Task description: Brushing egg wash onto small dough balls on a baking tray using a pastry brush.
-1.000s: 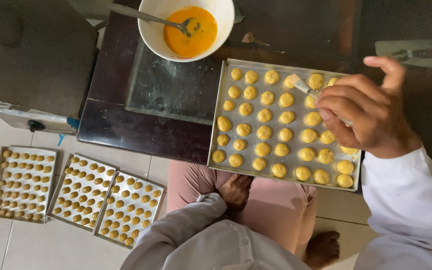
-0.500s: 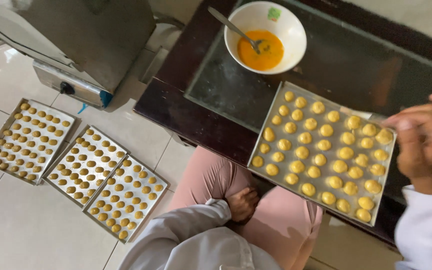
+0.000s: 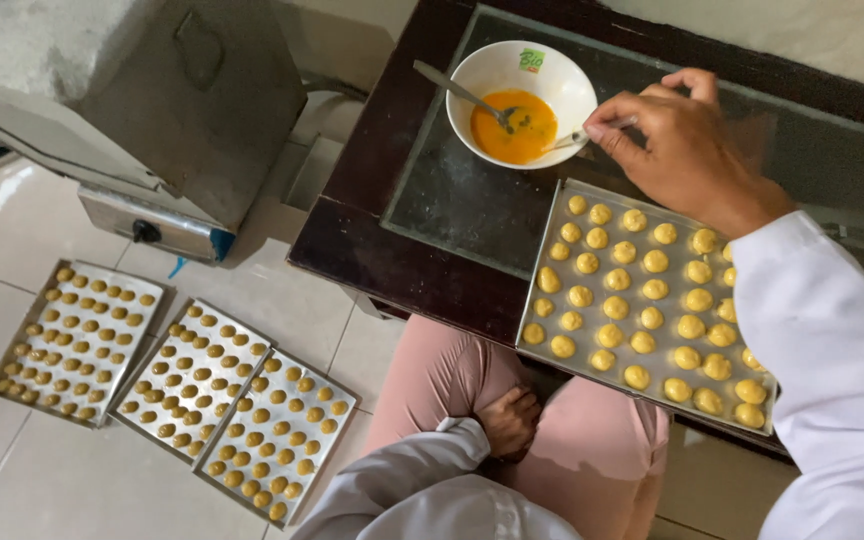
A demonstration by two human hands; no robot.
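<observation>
While the brush [image 3: 574,137] is pinched between thumb and fingertips of the right hand [image 3: 677,150], its tip rests at the rim of the white bowl [image 3: 497,75] holding orange egg wash [image 3: 525,125], on the dark glass-topped table [image 3: 452,200]. A spoon [image 3: 457,92] leans in the same bowl. Just beside the bowl lies the metal tray [image 3: 552,245] of small round dough balls [image 3: 617,278], its near edge at the table's front edge. Risk noted: an overloaded brush could drip wash onto glass or tray between bowl and dough; the right sleeve [image 3: 832,350] hangs over the tray's far rows and could smear or flatten pieces. The left hand [image 3: 508,420] rests loosely curled on the lap, holding nothing, so the tray is unsteadied. Three filled trays [image 3: 177,385] sit on the floor tiles, open to a misplaced foot
</observation>
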